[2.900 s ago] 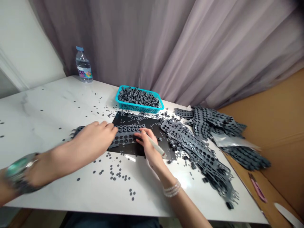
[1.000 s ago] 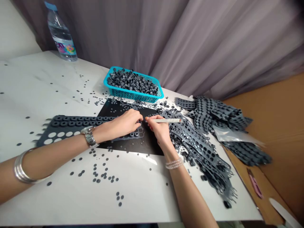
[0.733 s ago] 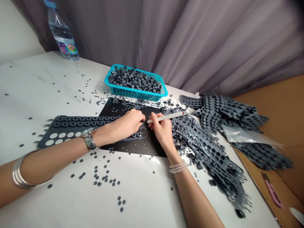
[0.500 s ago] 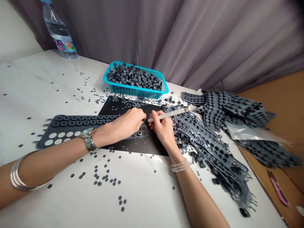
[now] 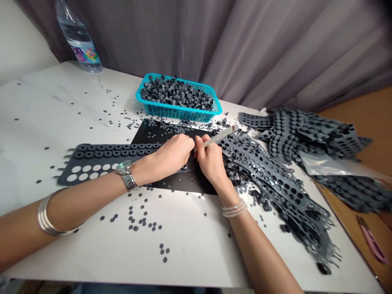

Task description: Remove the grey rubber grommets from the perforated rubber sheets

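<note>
My left hand (image 5: 179, 151), a watch on its wrist, is closed over the right part of a dark grey rubber sheet (image 5: 67, 171). Raised rings line the sheet's back rows, and round holes in its front rows show white table. What its fingertips pinch is hidden. Close beside it, my right hand (image 5: 211, 159) is wrapped around a slim pale stick-like tool (image 5: 222, 135), which slants up to the right; its lower tip is hidden between the hands. Under both hands lies a black mat (image 5: 180, 183).
A blue basket (image 5: 180, 111) full of small grey rubber rings stands behind the mat. Punched sheets (image 5: 263, 163) and more ringed sheets (image 5: 284, 134) heap at the right. Small dark discs (image 5: 142, 222) litter the table. A water bottle (image 5: 81, 45) and pink cutter (image 5: 372, 241) are farther off.
The view has tilted and shifted slightly, showing the table's front edge. My two hands have come closer together, and the pale tool is tipped more steeply.
</note>
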A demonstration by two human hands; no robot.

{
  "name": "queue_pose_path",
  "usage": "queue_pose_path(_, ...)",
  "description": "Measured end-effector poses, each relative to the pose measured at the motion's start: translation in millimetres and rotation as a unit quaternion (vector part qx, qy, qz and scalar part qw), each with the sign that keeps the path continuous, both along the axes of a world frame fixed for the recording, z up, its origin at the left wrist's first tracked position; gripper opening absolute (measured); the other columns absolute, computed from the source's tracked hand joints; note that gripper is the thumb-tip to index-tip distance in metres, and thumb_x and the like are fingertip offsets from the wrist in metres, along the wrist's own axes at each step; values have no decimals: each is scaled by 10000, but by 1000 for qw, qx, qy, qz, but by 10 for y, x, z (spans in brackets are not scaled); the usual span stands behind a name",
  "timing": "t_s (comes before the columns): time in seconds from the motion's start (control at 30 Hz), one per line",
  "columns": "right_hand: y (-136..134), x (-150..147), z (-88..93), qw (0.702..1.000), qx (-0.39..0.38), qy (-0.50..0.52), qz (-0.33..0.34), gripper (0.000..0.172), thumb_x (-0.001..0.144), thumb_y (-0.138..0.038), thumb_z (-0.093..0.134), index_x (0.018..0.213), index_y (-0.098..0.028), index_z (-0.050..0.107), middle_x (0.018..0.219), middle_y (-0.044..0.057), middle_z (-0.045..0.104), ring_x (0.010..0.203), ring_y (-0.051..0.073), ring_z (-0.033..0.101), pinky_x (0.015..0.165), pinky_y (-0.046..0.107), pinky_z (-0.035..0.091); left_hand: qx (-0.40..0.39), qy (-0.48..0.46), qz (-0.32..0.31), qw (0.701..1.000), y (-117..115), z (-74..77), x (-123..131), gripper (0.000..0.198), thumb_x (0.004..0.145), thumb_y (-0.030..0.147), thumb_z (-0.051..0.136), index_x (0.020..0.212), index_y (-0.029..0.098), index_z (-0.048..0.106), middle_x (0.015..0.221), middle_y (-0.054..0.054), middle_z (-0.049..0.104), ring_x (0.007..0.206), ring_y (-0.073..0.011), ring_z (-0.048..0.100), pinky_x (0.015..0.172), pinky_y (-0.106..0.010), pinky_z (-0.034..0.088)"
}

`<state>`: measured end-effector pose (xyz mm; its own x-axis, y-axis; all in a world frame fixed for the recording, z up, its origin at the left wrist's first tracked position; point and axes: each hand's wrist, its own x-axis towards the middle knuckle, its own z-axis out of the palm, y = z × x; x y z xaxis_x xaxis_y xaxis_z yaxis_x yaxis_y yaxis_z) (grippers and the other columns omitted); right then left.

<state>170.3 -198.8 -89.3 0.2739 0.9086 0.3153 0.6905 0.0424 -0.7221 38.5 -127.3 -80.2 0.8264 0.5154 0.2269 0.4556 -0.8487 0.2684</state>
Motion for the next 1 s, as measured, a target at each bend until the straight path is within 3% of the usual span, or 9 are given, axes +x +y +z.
queue_pose_path(0.13,14,-13,-23,1000,2,-8,3,329,992,-354,361,684,-248,315,566,-50,401,505,130,406,553,275,267,-67,-59,23,996,8,65,-42,214,830,112,502,714,138,680,709,-66,683,621,-150,594,626,-287,418)
queue_pose_path(0.23,30,-2,-37,1000,-3,1,3,324,993,-361,356,691,-248,334,565,-46,425,516,137,432,564,273,281,-173,-168,90,966,14,144,-125,129,805,195,596,775,153,714,718,-30,699,634,-136,595,639,-274,440)
queue_pose_path(0.33,38,1,-46,1000,-7,16,-4,332,993,-380,359,689,-245,366,554,-39,461,526,141,460,576,267,302,-339,-280,143,887,45,219,-188,114,774,243,659,792,138,698,738,-24,681,623,-113,572,633,-266,462)
queue_pose_path(0.43,23,0,-52,998,-8,54,-7,356,987,-415,373,679,-240,399,541,-38,487,525,133,476,574,256,326,-494,-352,137,783,98,272,-214,123,766,237,701,808,123,682,817,-40,672,722,-109,599,749,-281,503)
queue_pose_path(0.53,-3,21,-54,991,3,129,-16,373,970,-480,399,704,-227,468,541,-37,512,512,123,490,546,242,350,-603,-358,128,701,144,274,-216,83,759,187,725,794,131,675,851,-43,672,842,-122,629,892,-308,504)
queue_pose_path(0.63,-16,70,-53,978,32,201,-38,389,949,-532,422,759,-213,534,543,-36,521,489,111,484,504,229,357,-665,-351,128,647,168,228,-205,51,765,148,723,769,142,673,860,-37,677,869,-115,637,937,-297,498)
queue_pose_path(0.9,14,119,-60,942,58,323,-63,429,872,-608,518,770,-194,569,537,-38,530,421,84,461,399,201,357,-705,-349,109,608,144,201,-191,41,771,118,713,760,144,684,833,-19,668,855,-90,629,944,-248,493)
queue_pose_path(1.0,22,100,-46,938,56,336,-60,422,865,-607,531,777,-196,563,544,-32,549,420,88,481,379,198,367,-696,-349,112,618,128,193,-199,37,760,119,716,758,144,689,842,-32,677,869,-107,633,912,-255,506)
